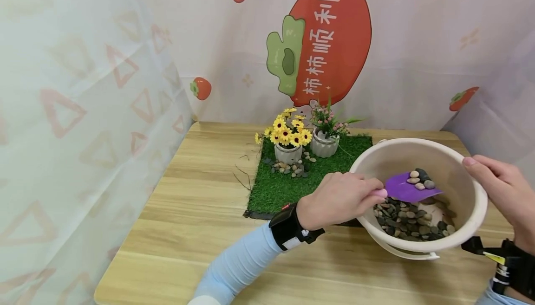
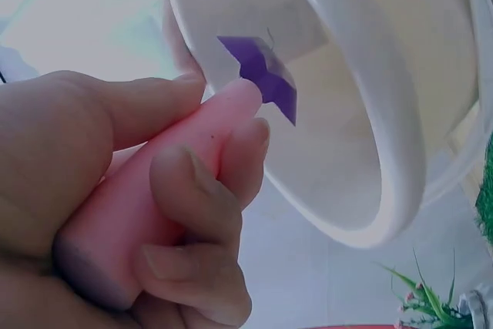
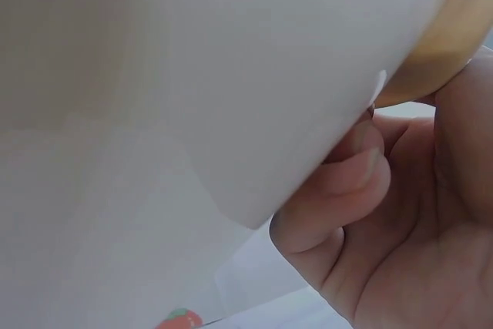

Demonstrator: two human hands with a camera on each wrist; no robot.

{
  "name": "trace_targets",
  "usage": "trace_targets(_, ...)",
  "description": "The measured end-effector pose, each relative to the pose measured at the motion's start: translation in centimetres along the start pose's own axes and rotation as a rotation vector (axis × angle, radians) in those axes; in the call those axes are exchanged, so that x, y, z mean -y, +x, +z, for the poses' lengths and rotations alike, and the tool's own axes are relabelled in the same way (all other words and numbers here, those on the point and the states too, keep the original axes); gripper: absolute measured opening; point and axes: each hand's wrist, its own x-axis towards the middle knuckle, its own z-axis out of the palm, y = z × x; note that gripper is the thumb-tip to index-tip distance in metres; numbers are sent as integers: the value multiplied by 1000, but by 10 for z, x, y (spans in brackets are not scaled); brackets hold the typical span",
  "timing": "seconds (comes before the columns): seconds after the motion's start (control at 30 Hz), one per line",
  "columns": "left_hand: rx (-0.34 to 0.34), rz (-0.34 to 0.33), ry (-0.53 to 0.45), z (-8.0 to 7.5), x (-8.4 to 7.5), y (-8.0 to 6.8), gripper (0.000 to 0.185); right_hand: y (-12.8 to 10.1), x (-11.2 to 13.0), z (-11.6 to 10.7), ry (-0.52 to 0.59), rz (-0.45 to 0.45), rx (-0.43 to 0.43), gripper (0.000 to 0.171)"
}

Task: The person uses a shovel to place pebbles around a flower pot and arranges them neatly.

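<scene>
My left hand (image 1: 339,199) grips the pink handle (image 2: 173,171) of a toy shovel with a purple blade (image 1: 402,190). Several pebbles (image 1: 420,179) lie on the blade, which is inside a cream bucket (image 1: 422,245). Below the blade, many dark and tan pebbles (image 1: 401,221) cover part of the bucket's bottom. On the bucket's right side, my right hand (image 1: 503,185) holds the rim, thumb on top. The right wrist view has its curled fingers (image 3: 331,198) against the bucket's outer wall (image 3: 192,98).
Behind the left hand lies a green turf mat (image 1: 267,196) on the wooden table (image 1: 188,203). It bears a pot of yellow flowers (image 1: 288,154), a pot of pink flowers (image 1: 324,145) and small loose stones (image 1: 288,168). A printed curtain (image 1: 234,54) hangs behind.
</scene>
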Motion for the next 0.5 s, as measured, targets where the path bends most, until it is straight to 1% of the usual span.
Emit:
trace_targets(0.13,-3,-13,-19,-2,6,-4,23,0,0,-1,-8,-9,-11,31)
trace_targets(0.3,-10,-33,-18,-9,16,-12,23,1,1,-2,-11,-12,-14,31)
trace_targets(0.5,-15,-78,-5,-18,27,-25,28,3,0,2,29,-60,-59,26)
